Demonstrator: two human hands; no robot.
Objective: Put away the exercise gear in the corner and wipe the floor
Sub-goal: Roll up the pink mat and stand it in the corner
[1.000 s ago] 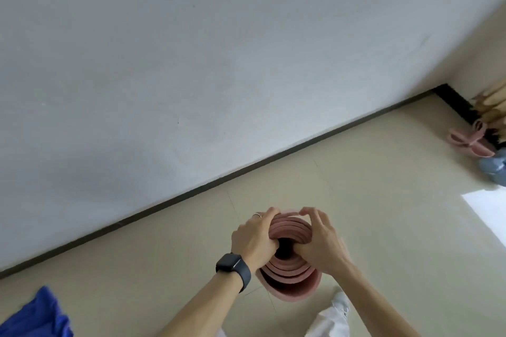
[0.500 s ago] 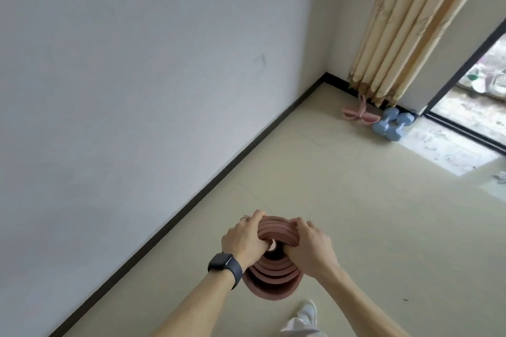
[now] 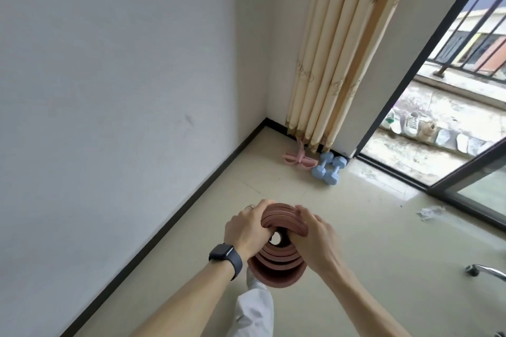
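Tightly curled, the fingers (image 3: 263, 206) of the left hand (image 3: 245, 230) and the right hand (image 3: 315, 238) grip opposite sides of the rim of a rolled pink-brown yoga mat (image 3: 276, 268). Its spiral end faces the camera, between the two palms. A black smartwatch (image 3: 226, 256) sits on the left wrist. Below lies the beige floor (image 3: 356, 227). Well ahead, in the corner, two blue dumbbells (image 3: 328, 169) lie just beside a pink resistance band (image 3: 299, 160), under a cream curtain (image 3: 342, 49).
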